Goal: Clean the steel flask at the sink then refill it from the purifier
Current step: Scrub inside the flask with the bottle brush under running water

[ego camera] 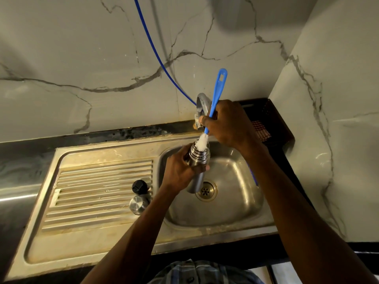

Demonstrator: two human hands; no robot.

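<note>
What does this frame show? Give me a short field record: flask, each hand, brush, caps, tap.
flask: steel flask, open, held tilted over the sink basin
left hand: left hand grips the flask body
right hand: right hand holds the blue bottle brush
brush: white bristles at the flask mouth
caps: black cap and steel cap on the drainboard
tap: tap, no water stream visible

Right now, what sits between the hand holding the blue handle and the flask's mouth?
In the head view, only the brush's white bristles, entering the flask below the right hand.
</note>
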